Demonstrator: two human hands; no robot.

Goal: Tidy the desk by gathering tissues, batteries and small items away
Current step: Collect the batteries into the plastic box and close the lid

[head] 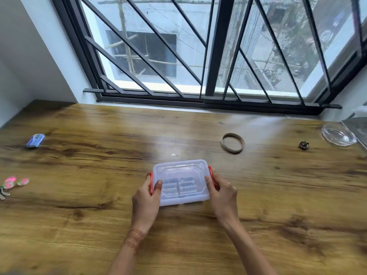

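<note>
A small clear plastic box (179,169) with a lid and red side clips sits at the middle of the wooden desk (278,195). Several batteries (179,186) show through its lid. My left hand (147,197) grips the box's left end over the red clip, thumb resting on the lid. My right hand (222,193) grips the right end the same way. A tiny white scrap (174,155) lies just beyond the box.
A brown ring-shaped band (232,143) lies to the right, a small dark crumpled item (304,144) further right, and a clear glass dish (338,135) near the right edge. A blue packet (35,140) and keys with pink tags (14,184) lie at left. A barred window stands behind.
</note>
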